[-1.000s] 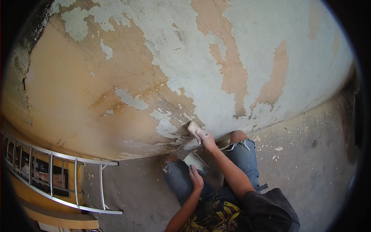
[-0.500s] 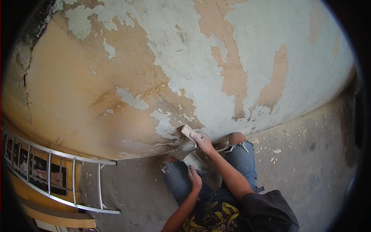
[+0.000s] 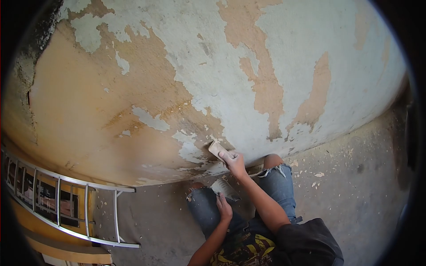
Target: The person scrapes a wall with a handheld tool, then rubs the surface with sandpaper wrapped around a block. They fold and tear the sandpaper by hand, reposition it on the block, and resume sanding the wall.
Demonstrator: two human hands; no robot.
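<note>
At the far left, one metal ladder (image 3: 58, 201) is seen lying across the lower corner, and at least five rungs can be counted on it. Below it, one yellow ledge (image 3: 71, 252) is shown. Above, one wall (image 3: 199, 80) is spread across the view, its left part mostly tan and its right part mostly covered in pale, peeling paint.

Near the middle, one left hand (image 3: 225, 208) is held over the left leg of one pair of torn jeans (image 3: 202, 210). Its fingers are kept close together at the near edge of one pale grey piece (image 3: 225, 188); whether they are clamped on it cannot be told.

Just right of that hand and higher up, one pale block (image 3: 217, 150) is held against the low part of the wall, beside a dark, stained patch. It is gripped by one right hand (image 3: 235, 162), with the fingers clamped around it and the thumb laid over its near face. Farther right, paint flakes (image 3: 319, 174), too many to be counted, are scattered on the floor (image 3: 346, 199).

Compared with one second ago, the block is shifted slightly left and tilted more; the left hand is left almost unmoved.
</note>
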